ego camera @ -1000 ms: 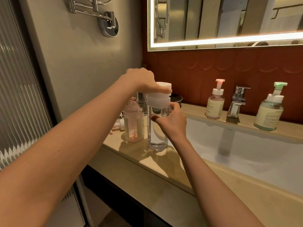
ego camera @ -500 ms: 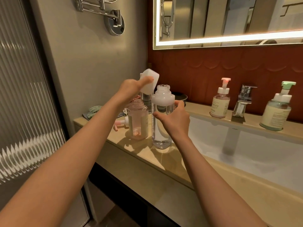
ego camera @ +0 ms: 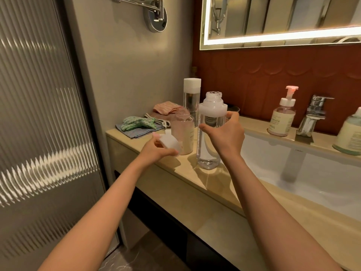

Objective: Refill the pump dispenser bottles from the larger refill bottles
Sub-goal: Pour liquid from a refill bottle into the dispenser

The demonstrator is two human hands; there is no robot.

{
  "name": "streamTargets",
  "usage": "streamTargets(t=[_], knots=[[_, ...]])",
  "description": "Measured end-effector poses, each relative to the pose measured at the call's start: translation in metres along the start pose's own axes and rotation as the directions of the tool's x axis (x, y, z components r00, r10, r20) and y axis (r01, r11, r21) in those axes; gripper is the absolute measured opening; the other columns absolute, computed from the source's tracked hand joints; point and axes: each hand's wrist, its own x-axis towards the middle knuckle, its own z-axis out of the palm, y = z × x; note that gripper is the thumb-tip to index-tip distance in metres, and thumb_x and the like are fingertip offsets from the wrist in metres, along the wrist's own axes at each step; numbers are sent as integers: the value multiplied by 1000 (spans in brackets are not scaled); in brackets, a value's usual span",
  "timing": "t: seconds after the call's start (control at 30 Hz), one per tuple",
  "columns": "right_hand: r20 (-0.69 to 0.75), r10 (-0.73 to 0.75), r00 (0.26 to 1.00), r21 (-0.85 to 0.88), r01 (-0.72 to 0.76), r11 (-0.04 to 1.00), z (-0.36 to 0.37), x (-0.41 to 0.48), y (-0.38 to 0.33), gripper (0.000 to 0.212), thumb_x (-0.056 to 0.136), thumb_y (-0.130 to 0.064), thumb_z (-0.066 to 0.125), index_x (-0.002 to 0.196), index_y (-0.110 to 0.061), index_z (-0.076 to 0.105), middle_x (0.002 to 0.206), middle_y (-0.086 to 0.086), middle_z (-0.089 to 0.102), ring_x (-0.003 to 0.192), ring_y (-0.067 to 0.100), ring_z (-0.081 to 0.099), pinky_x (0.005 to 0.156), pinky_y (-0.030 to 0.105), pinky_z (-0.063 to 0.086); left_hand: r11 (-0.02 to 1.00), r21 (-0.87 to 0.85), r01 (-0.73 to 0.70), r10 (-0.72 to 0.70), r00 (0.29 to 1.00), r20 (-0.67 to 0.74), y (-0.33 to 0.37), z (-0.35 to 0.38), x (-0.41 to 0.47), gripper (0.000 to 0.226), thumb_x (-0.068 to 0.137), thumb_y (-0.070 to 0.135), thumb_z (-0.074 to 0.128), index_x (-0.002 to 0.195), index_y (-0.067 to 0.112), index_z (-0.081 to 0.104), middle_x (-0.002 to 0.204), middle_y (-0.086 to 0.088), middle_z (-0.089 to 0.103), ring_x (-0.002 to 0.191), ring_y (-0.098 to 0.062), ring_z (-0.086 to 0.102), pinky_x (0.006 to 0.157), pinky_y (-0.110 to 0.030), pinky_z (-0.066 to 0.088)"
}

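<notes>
The person stands at the bathroom counter with both arms reaching out. The left hand is low over the counter's near edge, fingers curled round a white cap that tilts in its grip. The right hand holds a tall clear bottle just under its white shoulder, thumb across the front and fingers wrapped round the far side. That bottle stands upright on the counter, its threaded neck open, with clear liquid inside.

Just to its left, almost touching, stands a shorter pinkish bottle, also open at the top and with no pump on it. Behind the two is a second tall bottle, capped in white, close to the wall corner. Further left on the counter lie a green patterned cloth on a blue one, and a pink striped cloth behind them.

To the right is the white sink. On the ledge behind it stand a dispenser with a pink pump, a chrome tap beside it, and a dispenser with a green label at the frame's edge. A lit mirror hangs above.
</notes>
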Motion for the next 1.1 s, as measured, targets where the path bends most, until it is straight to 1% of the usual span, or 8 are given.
streamTargets(t=[0.1, 0.23, 0.3, 0.5, 0.7, 0.83, 0.97, 1.1], knots=[[-7, -1, 1000, 0, 1, 1000, 0, 0, 1, 73, 70, -35, 79, 128, -13, 41, 124, 6, 57, 110, 21, 56, 76, 21, 42, 995, 94, 17, -15, 999, -28, -11, 4, 4, 65, 66, 17, 80, 123, 11, 50, 111, -5, 58, 96, -17, 55, 77, -25, 42], [-6, -9, 1000, -15, 9, 1000, -1, 1, 2, 73, 70, -38, 78, 128, -14, 40, 125, 5, 57, 109, 21, 56, 74, 22, 40, 963, 265, 48, -27, 996, -81, -16, 6, 5, 87, 47, 46, 74, 125, 18, 45, 119, -2, 56, 109, -21, 51, 92, -35, 44], [9, -13, 1000, -19, 13, 1000, -2, 2, 5, 74, 71, -39, 77, 130, -15, 39, 127, 4, 55, 111, 20, 55, 74, 22, 39, 930, 364, 58, -21, 994, -104, -16, 7, 6, 92, 47, 54, 68, 129, 22, 42, 124, 0, 55, 119, -25, 44, 98, -37, 39], [37, -40, 999, -9, 40, 999, -4, 6, 10, 79, 71, -39, 77, 134, -14, 37, 131, 4, 52, 116, 20, 51, 81, 25, 42, 786, 614, 70, 20, 990, -139, -15, 9, 17, 71, 49, 55, 62, 112, 27, 47, 113, -6, 57, 110, -29, 45, 78, -33, 27], [63, -28, 998, 31, 26, 999, -3, 9, 12, 75, 71, -38, 78, 133, -13, 43, 131, 4, 54, 118, 19, 51, 88, 27, 44, 772, 633, 58, 89, 976, -198, -4, 12, 21, 84, 68, 50, 70, 138, 23, 33, 139, -8, 39, 129, -31, 27, 100, -40, 26], [84, -1, 996, 49, -4, 999, -2, 12, 14, 76, 71, -38, 78, 134, -11, 44, 132, 4, 54, 119, 20, 51, 88, 27, 44, 850, 526, -18, 147, 968, -203, 16, 21, 36, 83, 76, 54, 62, 143, 21, 27, 148, -6, 32, 136, -29, 23, 106, -42, 19], [87, -3, 996, 64, -3, 998, -2, 15, 17, 74, 67, -42, 79, 128, -10, 51, 124, 4, 60, 112, 17, 55, 83, 25, 44, 932, 352, -89, 158, 972, -174, 36, 33, 53, 95, 70, 63, 64, 145, 20, 23, 149, -5, 34, 136, -30, 28, 108, -47, 20], [54, -9, 998, 44, 7, 999, -7, 24, 21, 63, 62, -45, 81, 111, -12, 61, 105, -1, 65, 94, 12, 58, 75, 24, 46, 955, 275, -112, 160, 974, -161, 52, 41, 62, 105, 65, 62, 71, 144, 15, 20, 148, -7, 35, 135, -30, 32, 110, -49, 26]])
